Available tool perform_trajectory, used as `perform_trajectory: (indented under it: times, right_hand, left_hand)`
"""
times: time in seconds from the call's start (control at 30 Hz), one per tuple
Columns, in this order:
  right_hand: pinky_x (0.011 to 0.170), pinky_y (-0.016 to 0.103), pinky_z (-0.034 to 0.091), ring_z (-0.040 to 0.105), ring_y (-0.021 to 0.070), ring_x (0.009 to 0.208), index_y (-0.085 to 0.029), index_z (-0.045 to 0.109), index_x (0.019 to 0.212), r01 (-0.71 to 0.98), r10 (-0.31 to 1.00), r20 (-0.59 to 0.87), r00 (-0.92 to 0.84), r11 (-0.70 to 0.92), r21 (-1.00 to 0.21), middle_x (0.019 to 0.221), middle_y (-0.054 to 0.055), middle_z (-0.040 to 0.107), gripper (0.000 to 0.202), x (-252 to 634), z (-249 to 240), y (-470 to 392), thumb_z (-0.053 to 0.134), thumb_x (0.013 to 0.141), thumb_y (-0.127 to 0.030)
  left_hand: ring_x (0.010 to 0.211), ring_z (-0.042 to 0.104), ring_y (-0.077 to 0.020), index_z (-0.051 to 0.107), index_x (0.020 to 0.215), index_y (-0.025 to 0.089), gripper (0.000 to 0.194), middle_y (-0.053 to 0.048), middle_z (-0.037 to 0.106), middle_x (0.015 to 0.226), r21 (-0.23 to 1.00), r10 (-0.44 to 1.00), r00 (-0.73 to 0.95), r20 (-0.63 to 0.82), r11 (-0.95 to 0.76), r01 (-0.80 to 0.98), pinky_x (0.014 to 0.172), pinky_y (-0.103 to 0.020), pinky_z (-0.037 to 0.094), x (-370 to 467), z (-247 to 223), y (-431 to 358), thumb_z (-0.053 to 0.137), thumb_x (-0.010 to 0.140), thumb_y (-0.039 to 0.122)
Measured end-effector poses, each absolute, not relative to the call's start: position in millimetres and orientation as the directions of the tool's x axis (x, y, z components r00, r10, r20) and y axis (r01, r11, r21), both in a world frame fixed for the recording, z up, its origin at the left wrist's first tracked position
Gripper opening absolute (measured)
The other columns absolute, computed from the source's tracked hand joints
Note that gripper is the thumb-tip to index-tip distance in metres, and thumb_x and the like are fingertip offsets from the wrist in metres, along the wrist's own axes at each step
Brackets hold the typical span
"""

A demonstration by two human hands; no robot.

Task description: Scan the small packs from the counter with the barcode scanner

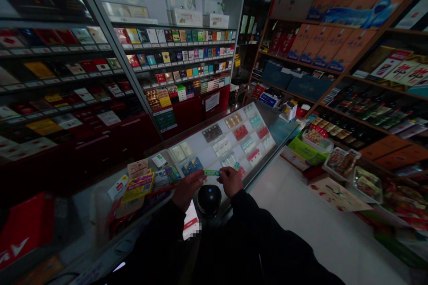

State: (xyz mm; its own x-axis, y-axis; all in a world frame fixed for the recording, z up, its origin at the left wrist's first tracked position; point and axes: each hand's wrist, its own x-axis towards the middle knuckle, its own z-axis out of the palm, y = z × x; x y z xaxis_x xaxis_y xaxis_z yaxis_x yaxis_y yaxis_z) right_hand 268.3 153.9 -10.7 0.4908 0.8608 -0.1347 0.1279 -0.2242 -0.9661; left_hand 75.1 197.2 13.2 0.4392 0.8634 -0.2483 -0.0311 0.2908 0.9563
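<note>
A slim green pack (211, 173) is held level above the glass counter, between my two hands. My left hand (187, 188) pinches its left end with the fingers pressed together. At the other end, the closed fingers of my right hand (230, 181) grip it. Just behind my right hand's fingertips a small green and red piece (236, 166) shows; whether it is held cannot be made out. Below the pack stands a round black device (209, 200) with a small blue light. A white and red card (191, 221) lies to the left of the device.
The glass counter (249, 182) displays flat packs in rows. Snack bags (138, 187) fill a bin at the left. Shelves of small boxes (180, 55) stand behind the counter. At the right are bottles (374, 109) and tubs of packaged food (366, 185) beside the pale floor (294, 213).
</note>
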Motion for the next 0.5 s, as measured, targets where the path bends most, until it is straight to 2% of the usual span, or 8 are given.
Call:
perform_trajectory:
  times: [0.2,0.37,0.5]
  right_hand:
    - [0.05,0.025,0.052,0.066,0.0157,0.051,-0.017,0.064,0.088,-0.081,0.824,-0.252,0.508,-0.245,-0.966,0.062,-0.003,0.063,0.026,265.0,-7.1,155.6,0.069,0.073,-0.038]
    - [0.048,0.024,0.05,0.065,0.0148,0.051,-0.016,0.065,0.08,-0.094,0.821,-0.257,0.509,-0.244,-0.965,0.06,-0.001,0.063,0.021,265.4,-7.8,156.8,0.07,0.07,-0.034]
    - [0.047,0.024,0.051,0.068,0.0173,0.053,-0.016,0.063,0.081,-0.159,0.797,-0.324,0.509,-0.283,-0.946,0.061,0.0,0.064,0.022,265.4,-6.6,157.1,0.07,0.07,-0.034]
  left_hand:
    - [0.118,0.065,-0.0328,0.071,0.121,0.016,0.056,-0.013,0.074,0.121,0.972,0.877,0.421,-0.234,0.216,0.09,0.103,-0.049,0.049,74.0,21.9,197.1,0.072,0.075,0.05]
    - [0.121,0.063,-0.0328,0.075,0.116,0.018,0.053,-0.011,0.074,0.12,0.971,0.89,0.412,-0.194,0.114,0.21,0.107,-0.048,0.047,73.3,28.0,196.9,0.068,0.076,0.053]
    - [0.121,0.064,-0.0328,0.073,0.118,0.016,0.055,-0.013,0.073,0.123,0.972,0.886,0.418,-0.199,0.125,0.198,0.107,-0.05,0.047,72.3,23.5,197.0,0.066,0.078,0.052]
